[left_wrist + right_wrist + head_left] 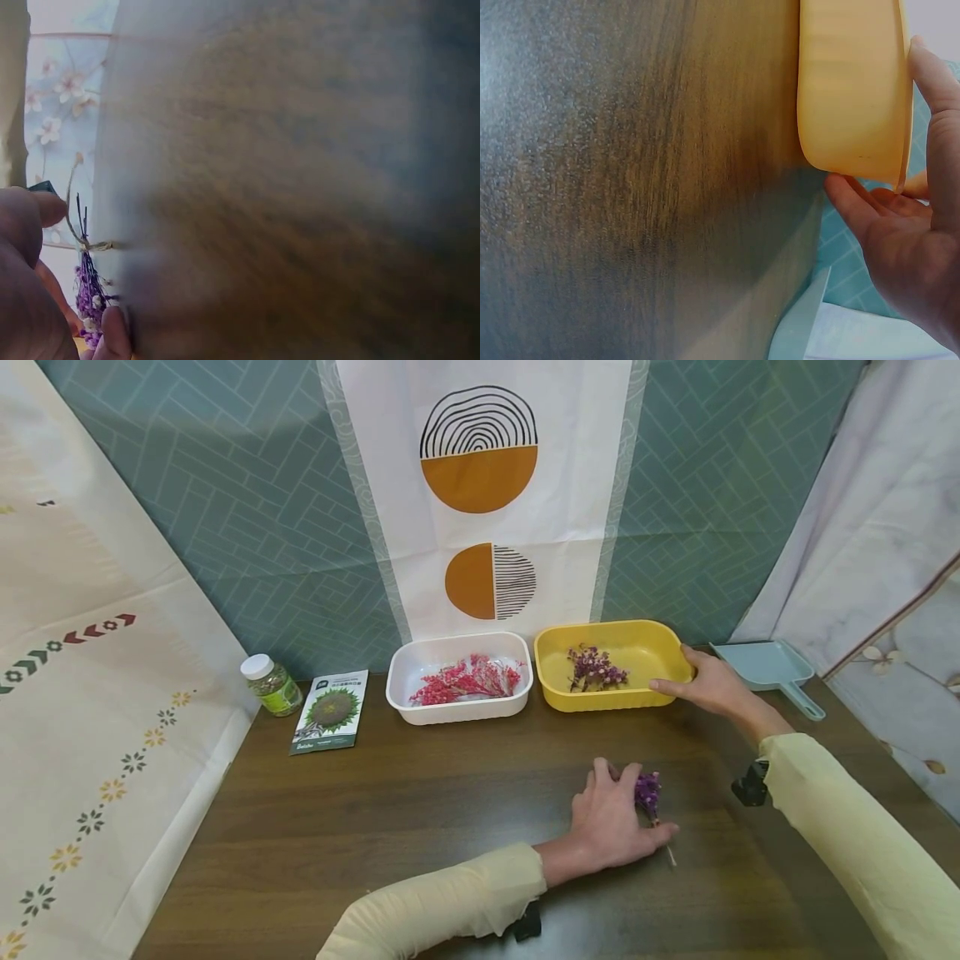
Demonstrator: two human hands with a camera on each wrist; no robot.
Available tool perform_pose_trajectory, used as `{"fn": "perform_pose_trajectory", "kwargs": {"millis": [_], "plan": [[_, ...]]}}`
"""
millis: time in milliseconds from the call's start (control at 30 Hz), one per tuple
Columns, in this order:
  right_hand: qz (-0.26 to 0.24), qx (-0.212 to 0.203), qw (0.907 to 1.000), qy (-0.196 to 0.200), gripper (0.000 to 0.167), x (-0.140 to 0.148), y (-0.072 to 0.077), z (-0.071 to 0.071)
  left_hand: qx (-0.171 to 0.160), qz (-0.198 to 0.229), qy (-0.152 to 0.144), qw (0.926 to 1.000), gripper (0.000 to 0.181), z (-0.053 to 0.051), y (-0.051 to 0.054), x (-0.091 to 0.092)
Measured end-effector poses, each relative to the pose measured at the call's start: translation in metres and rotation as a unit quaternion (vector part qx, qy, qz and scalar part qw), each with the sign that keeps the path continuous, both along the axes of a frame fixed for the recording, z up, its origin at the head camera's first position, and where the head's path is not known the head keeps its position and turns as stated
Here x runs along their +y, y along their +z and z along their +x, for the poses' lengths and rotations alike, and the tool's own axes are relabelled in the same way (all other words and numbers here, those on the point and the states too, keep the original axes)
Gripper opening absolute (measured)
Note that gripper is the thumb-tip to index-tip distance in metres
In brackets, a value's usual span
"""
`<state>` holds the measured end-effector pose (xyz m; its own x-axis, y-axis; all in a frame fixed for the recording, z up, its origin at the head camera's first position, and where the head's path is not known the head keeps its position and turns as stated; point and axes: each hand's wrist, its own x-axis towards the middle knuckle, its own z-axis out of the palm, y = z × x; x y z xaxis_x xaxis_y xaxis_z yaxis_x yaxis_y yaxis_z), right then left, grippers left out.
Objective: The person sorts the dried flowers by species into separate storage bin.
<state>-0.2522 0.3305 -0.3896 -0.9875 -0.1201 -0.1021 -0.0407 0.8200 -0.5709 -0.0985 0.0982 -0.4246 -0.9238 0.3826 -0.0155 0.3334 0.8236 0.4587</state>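
A small bunch of purple dried flowers (647, 793), tied with twine at the stems (85, 246), lies on the brown table. My left hand (609, 822) spreads over it, fingers by the flower heads and thumb (51, 209) across from them near the stems. At the back, my right hand (712, 683) grips the right end of a yellow plastic basin (615, 697), its thumb along the front rim and its fingers round the corner. Inside that basin rests a darker purple dried bunch (594, 668).
A white basin (459, 713) with red dried flowers (472, 679) stands left of the yellow one. Further left are a seed packet (330, 712) and a white-capped jar (272, 685). A light blue dustpan (765, 664) lies at the back right. Cloth hangs behind the table.
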Motion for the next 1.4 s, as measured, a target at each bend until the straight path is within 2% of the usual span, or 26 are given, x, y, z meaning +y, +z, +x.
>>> {"fn": "perform_pose_trajectory", "kwargs": {"millis": [167,367,733,1000,1067,1267,1400], "plan": [[0.002,0.005,1.0000,0.003,0.117,0.000,-0.001,-0.002,0.006,0.003,-0.009,0.9999,0.080,-0.002,-0.002,-0.001],[0.001,0.004,1.0000,0.000,0.118,0.000,-0.002,-0.002,0.011,0.033,-0.023,0.9991,0.069,-0.003,-0.004,-0.006],[0.001,-0.002,1.0000,0.002,0.118,0.000,0.000,-0.001,0.001,0.066,-0.053,0.9964,0.058,-0.006,-0.006,-0.013],[0.004,0.001,1.0000,0.005,0.118,0.000,0.002,-0.001,0.047,0.080,-0.077,0.9927,0.051,-0.010,-0.009,-0.016],[0.003,0.004,1.0000,0.006,0.118,0.000,0.001,-0.001,0.050,0.086,-0.084,0.9915,0.051,-0.012,-0.009,-0.017],[0.003,0.006,1.0000,0.003,0.115,0.000,0.001,-0.001,0.044,0.126,-0.089,0.9870,0.050,-0.017,-0.007,-0.020],[0.004,0.006,1.0000,0.002,0.113,-0.001,0.002,-0.001,0.028,0.163,-0.089,0.9821,0.050,-0.022,-0.005,-0.023]]}}
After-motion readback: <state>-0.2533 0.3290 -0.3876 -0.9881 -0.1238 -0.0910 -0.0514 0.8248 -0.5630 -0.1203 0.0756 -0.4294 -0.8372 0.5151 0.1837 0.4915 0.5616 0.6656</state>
